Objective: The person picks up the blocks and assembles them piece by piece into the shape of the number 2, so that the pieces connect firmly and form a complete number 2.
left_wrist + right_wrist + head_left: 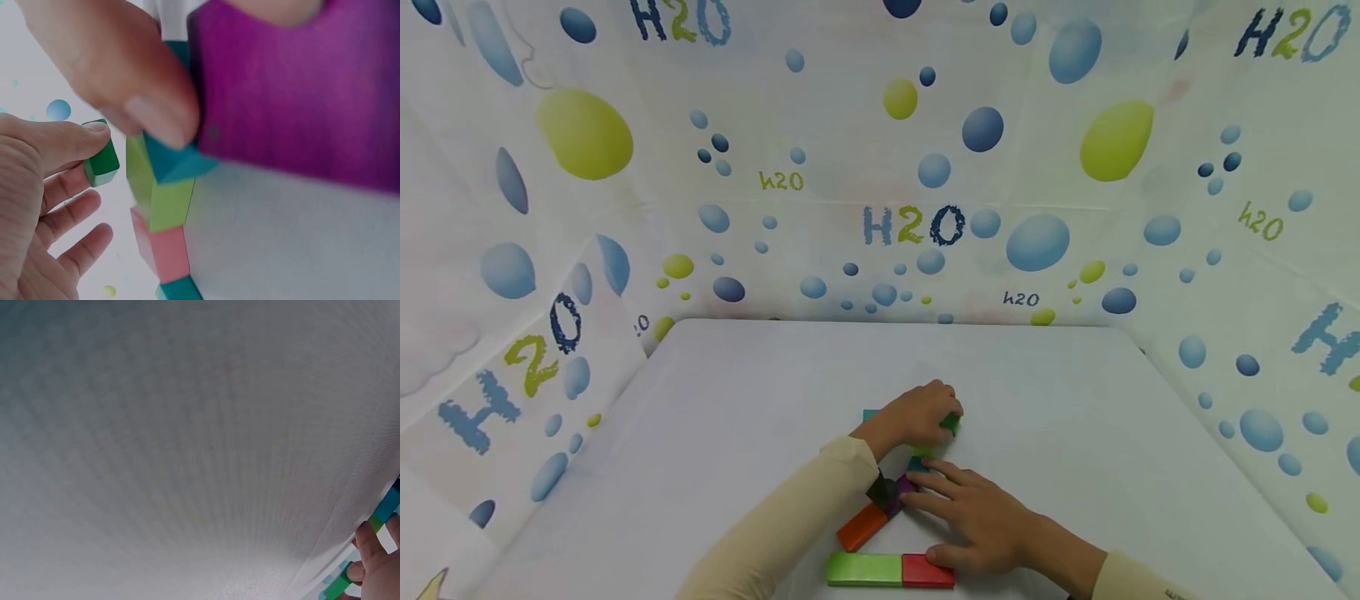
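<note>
My left hand (921, 412) reaches over a row of coloured blocks. Its thumb and index finger pinch a small green block (102, 157), and the other fingers spread out. My right hand (981, 512) lies low at the right of the row, fingers fairly straight. Its fingertips touch the purple block (906, 490) and the teal block (917, 463), and its thumb is by the red block (925, 572). Past the teal block come a lime block (170, 206) and a pink block (170, 252). My left hand and sleeve partly cover the row in the head view.
An orange block (862, 527) and a dark block (881, 490) continue the row toward me. A long light-green block (865, 570) adjoins the red one at the front. Everything is on a white table (737, 392), with a patterned curtain (820, 108) behind and at the sides.
</note>
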The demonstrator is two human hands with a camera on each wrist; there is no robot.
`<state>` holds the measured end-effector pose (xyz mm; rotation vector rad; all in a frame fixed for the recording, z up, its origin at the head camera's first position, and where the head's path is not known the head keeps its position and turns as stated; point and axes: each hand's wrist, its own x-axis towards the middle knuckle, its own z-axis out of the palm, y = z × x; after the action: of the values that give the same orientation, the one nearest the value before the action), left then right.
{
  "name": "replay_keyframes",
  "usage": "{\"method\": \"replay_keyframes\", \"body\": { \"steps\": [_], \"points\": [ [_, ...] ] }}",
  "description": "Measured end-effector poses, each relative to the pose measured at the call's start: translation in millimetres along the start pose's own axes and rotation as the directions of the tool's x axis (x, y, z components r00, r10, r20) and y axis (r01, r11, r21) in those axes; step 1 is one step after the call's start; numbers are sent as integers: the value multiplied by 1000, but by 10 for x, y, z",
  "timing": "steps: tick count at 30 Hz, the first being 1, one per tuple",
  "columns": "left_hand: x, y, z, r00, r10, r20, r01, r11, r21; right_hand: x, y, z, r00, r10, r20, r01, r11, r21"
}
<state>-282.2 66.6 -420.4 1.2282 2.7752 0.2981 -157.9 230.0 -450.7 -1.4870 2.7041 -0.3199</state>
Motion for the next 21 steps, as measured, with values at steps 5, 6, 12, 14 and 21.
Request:
{"method": "replay_keyframes", "body": {
  "steps": [5, 6, 12, 14, 21],
  "points": [
    [-75, -63, -60, 1000, -9, -24, 10, 1000, 3, 9, -9, -8, 1000, 13, 15, -13, 1000, 2],
    [-93, -77, -69, 1000, -14, -27, 14, 1000, -2, 10, -12, -11, 1000, 16, 17, -16, 1000, 4],
    [-199, -151, -125, 999, -32, -32, 30, 998, -48, 12, -33, -23, 999, 38, 34, -39, 999, 35],
    [-229, -172, -142, 999, -41, -34, 38, 997, -63, 14, -35, -17, 998, 43, 39, -44, 998, 37],
    [-310, -268, -178, 997, -62, -46, 57, 991, -119, 25, -41, -5, 998, 56, 37, -58, 998, 36]
  ]
}}
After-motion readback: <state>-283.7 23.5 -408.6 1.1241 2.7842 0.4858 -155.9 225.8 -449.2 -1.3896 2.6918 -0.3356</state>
